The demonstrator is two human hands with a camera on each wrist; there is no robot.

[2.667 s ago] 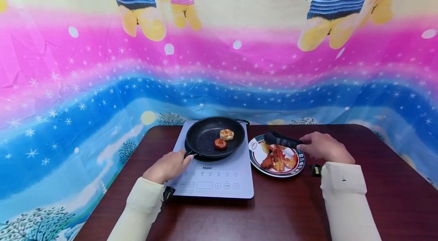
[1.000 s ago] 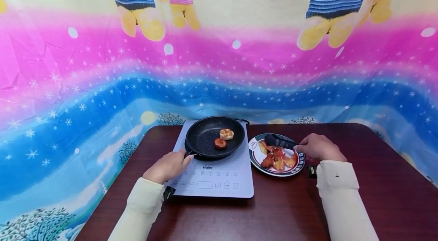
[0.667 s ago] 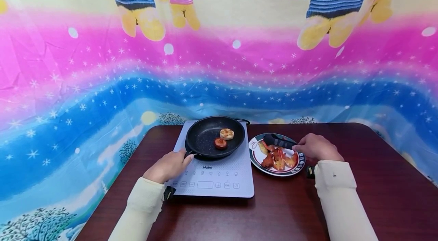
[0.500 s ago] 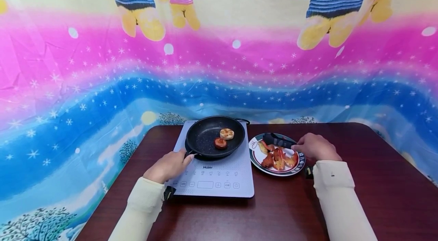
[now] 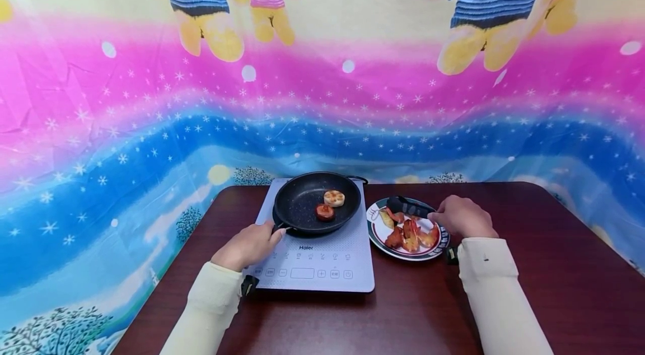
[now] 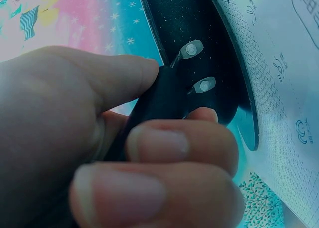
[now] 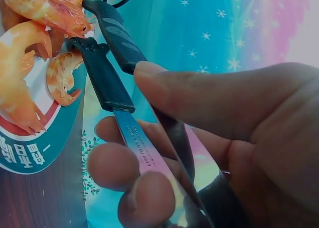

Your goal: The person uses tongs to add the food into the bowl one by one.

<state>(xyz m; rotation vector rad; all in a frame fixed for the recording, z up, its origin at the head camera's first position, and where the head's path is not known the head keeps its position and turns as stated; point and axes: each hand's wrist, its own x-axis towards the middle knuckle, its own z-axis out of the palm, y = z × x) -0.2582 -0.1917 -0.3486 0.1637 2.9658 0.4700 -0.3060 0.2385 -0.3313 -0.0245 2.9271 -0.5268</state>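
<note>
My left hand [image 5: 248, 246] grips the black handle [image 6: 157, 96] of the frying pan [image 5: 299, 198], thumb on top and fingers curled below. In the pan lie a pale round piece [image 5: 334, 198] with browned marks and a reddish-brown round piece [image 5: 325, 211]. My right hand [image 5: 464, 216] holds tongs [image 7: 103, 81] between thumb and fingers; their metal arms end in black tips. Those tips are spread a little apart over the back of a plate [image 5: 379, 227] with shrimp [image 7: 20, 86] and browned food pieces [image 5: 395, 238]. A shrimp's head shows right at the tips.
The pan sits on a white induction cooker [image 5: 322, 257] with touch buttons, its cord [image 5: 360, 178] behind. The plate stands just right of the cooker on the dark wooden table [image 5: 393, 310]. A printed cloth [image 5: 322, 114] hangs close behind the table.
My right hand has shifted a little to the left, and the tongs' tips have come down onto the back of the plate. My left hand and the pan have stayed put.
</note>
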